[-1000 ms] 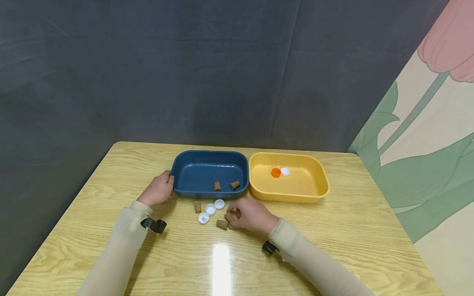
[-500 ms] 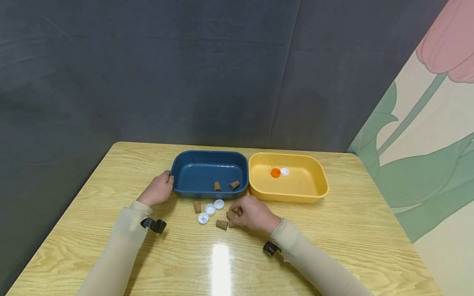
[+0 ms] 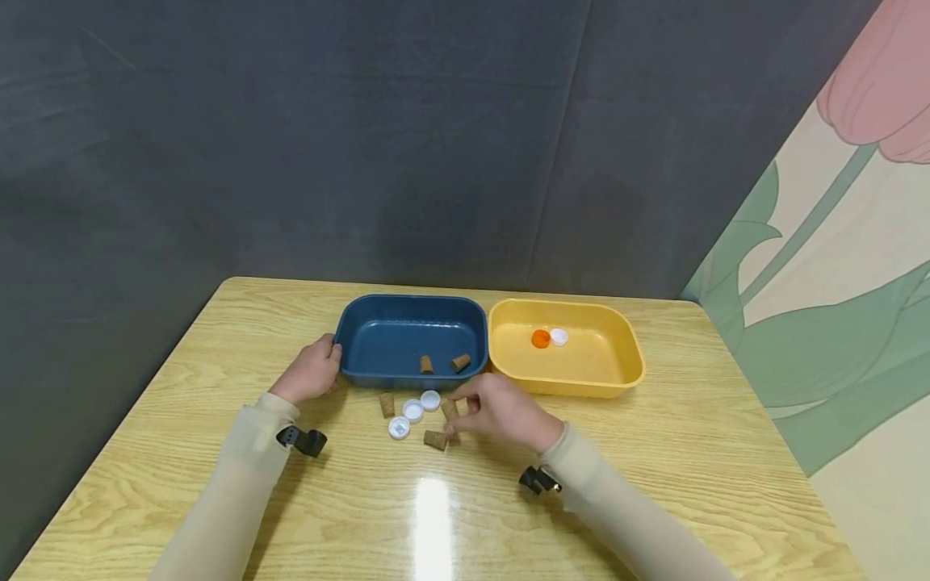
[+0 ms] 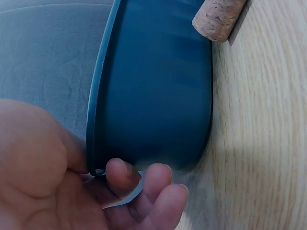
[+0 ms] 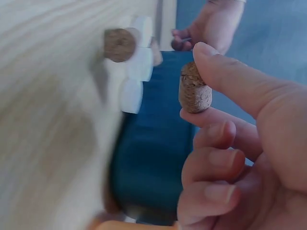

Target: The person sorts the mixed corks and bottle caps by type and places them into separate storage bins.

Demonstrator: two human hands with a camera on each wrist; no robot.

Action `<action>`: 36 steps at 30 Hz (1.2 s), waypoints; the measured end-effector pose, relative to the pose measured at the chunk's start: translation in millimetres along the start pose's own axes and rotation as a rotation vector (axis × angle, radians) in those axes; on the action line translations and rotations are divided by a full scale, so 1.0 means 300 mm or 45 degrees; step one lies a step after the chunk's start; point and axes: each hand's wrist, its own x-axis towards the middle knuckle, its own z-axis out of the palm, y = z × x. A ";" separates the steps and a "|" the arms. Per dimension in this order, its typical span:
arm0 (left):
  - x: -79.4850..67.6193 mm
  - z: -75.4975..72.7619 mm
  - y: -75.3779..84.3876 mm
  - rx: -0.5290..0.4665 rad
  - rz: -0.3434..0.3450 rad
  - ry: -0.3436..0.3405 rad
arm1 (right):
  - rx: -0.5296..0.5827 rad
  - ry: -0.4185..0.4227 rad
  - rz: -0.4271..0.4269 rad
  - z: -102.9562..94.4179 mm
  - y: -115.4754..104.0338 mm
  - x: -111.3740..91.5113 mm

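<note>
In the head view my right hand point(image 3: 512, 413) pinches a cork stopper point(image 3: 450, 409) in front of the blue tray point(image 3: 385, 382). The right wrist view shows that cork point(image 5: 195, 91) between thumb and index finger, raised off the table, the other fingers curled below. My left hand point(image 3: 308, 373) grips the left end of the blue tray, its thumb partly hidden by the rim in the left wrist view. Two corks, one upright-looking point(image 3: 425, 365) and one lying point(image 3: 461, 363), are inside that tray. On the table are another cork point(image 3: 435, 440), a further cork point(image 3: 387, 405) and three white caps point(image 3: 412, 411).
A yellow tray point(image 3: 567, 388) stands right beside the blue one, holding an orange cap point(image 3: 541, 339) and a white cap point(image 3: 559, 337). Behind the wooden table point(image 3: 654, 468) hangs a dark grey cloth point(image 3: 407, 145). A painted wall point(image 3: 857, 339) is at the right.
My right hand has taken the cork up from the table, rising slightly and moving a little away from the lying cork. The left hand stays on the blue tray.
</note>
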 end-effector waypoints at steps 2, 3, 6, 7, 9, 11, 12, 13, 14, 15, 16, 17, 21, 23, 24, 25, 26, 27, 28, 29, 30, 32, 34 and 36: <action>0.000 0.001 -0.001 -0.002 -0.002 -0.002 | 0.010 0.003 0.005 -0.019 -0.011 0.005; 0.001 0.001 -0.001 -0.004 -0.002 -0.002 | 0.014 0.009 0.001 -0.028 -0.017 0.008; 0.001 0.002 -0.002 -0.009 0.001 0.000 | -0.001 0.026 -0.001 -0.055 -0.028 0.021; 0.001 0.002 -0.002 -0.010 0.003 0.002 | -0.010 0.030 -0.006 -0.063 -0.030 0.025; 0.001 0.002 -0.002 -0.014 0.007 0.004 | -0.019 0.045 -0.006 -0.079 -0.032 0.036; 0.001 0.002 -0.002 -0.016 0.010 0.001 | -0.022 0.053 0.005 -0.093 -0.032 0.048; 0.000 0.002 -0.001 -0.017 0.011 -0.001 | -0.020 0.054 0.008 -0.100 -0.032 0.054; 0.000 0.002 0.000 -0.017 0.009 -0.002 | -0.015 0.055 0.012 -0.107 -0.032 0.060; -0.001 0.002 0.000 -0.015 0.008 -0.002 | -0.007 0.055 0.022 -0.115 -0.033 0.067; -0.001 0.002 0.000 -0.014 0.006 -0.003 | -0.001 0.050 0.030 -0.122 -0.034 0.074; -0.001 0.002 0.000 -0.012 0.005 -0.003 | 0.009 0.046 0.040 -0.129 -0.035 0.082; -0.001 0.002 0.000 -0.009 0.004 -0.002 | 0.020 0.039 0.047 -0.136 -0.037 0.089; 0.000 0.001 -0.001 -0.004 0.002 0.003 | 0.045 0.016 0.100 -0.163 -0.042 0.124; 0.001 0.002 -0.001 -0.001 0.004 0.005 | 0.039 0.008 0.120 -0.173 -0.042 0.144; 0.002 0.002 -0.001 0.002 0.006 0.008 | 0.028 0.008 0.124 -0.177 -0.041 0.155; 0.002 0.002 -0.001 0.004 0.008 0.009 | 0.011 0.007 0.120 -0.181 -0.040 0.166; 0.003 0.002 -0.002 0.008 0.010 0.013 | -0.009 0.008 0.116 -0.184 -0.038 0.178; 0.004 0.003 -0.003 0.009 0.010 0.016 | -0.025 0.010 0.110 -0.187 -0.035 0.190; 0.005 0.003 -0.003 0.009 0.010 0.017 | -0.045 0.010 0.102 -0.189 -0.033 0.203; 0.005 0.003 -0.003 0.010 0.010 0.017 | -0.063 0.009 0.093 -0.191 -0.031 0.216; 0.005 0.003 -0.003 0.008 0.008 0.017 | -0.077 0.011 0.091 -0.193 -0.030 0.228; 0.005 0.004 -0.003 0.003 0.003 0.018 | -0.091 0.009 0.100 -0.198 -0.027 0.251; 0.005 0.005 -0.003 0.002 -0.001 0.017 | -0.097 0.000 0.115 -0.202 -0.028 0.272; 0.005 0.005 -0.003 0.000 -0.001 0.019 | -0.101 -0.006 0.138 -0.205 -0.029 0.292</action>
